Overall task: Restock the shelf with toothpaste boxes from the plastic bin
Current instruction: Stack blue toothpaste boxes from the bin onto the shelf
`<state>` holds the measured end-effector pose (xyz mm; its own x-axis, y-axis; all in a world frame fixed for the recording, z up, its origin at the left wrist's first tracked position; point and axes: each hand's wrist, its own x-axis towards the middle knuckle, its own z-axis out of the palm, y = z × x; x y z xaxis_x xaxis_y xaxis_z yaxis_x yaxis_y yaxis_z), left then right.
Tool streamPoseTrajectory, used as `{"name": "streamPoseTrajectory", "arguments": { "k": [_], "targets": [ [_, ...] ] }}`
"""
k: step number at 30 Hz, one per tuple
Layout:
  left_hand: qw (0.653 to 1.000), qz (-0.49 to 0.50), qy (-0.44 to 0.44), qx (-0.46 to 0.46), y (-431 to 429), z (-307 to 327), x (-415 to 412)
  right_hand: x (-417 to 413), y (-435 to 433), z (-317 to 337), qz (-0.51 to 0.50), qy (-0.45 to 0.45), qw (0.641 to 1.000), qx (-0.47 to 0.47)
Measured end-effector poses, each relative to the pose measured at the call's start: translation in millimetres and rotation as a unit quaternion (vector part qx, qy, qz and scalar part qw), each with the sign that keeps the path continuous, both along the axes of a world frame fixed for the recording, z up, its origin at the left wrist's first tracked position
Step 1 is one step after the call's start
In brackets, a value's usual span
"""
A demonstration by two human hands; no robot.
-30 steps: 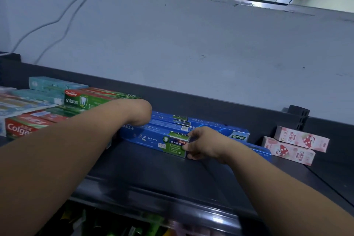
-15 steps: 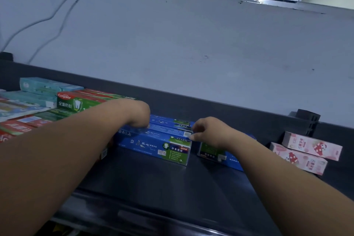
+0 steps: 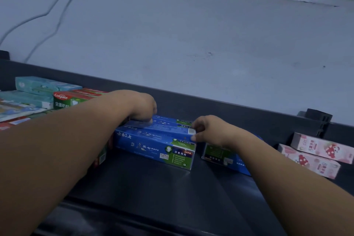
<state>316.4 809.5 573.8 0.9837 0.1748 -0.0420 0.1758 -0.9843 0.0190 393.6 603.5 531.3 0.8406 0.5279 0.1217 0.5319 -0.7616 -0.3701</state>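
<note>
Two blue toothpaste boxes are stacked in the middle of the dark shelf [image 3: 172,193]. The upper blue box [image 3: 168,125] lies on the lower blue box [image 3: 153,146]. My left hand [image 3: 142,106] curls down over the far left end of the upper box. My right hand [image 3: 206,130] pinches that box's right end between thumb and fingers. A third blue box [image 3: 224,156] lies under my right forearm, partly hidden. The plastic bin is out of view.
Red and green Colgate boxes [image 3: 67,99] and pale teal boxes [image 3: 42,85] are stacked at the shelf's left. Two pink boxes [image 3: 316,151] lie at the right, by a black bracket [image 3: 318,119]. A dark back rail [image 3: 229,105] runs along the wall.
My right hand has risen from the lower box's end to the upper box's right end. The third blue box has come into view beneath my right wrist. The camera has tilted a little.
</note>
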Motion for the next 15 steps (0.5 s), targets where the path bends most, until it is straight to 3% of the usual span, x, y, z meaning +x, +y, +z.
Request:
{"name": "streamPoseTrajectory", "arguments": {
  "k": [5,15],
  "targets": [
    [0.999,-0.027,-0.012,-0.024,0,2,6,5,-5,8,-0.018,0.010,0.995,0.101],
    [0.998,-0.042,-0.008,-0.035,3,-4,18,3,-8,6,-0.026,0.029,0.989,0.144]
  ]
}}
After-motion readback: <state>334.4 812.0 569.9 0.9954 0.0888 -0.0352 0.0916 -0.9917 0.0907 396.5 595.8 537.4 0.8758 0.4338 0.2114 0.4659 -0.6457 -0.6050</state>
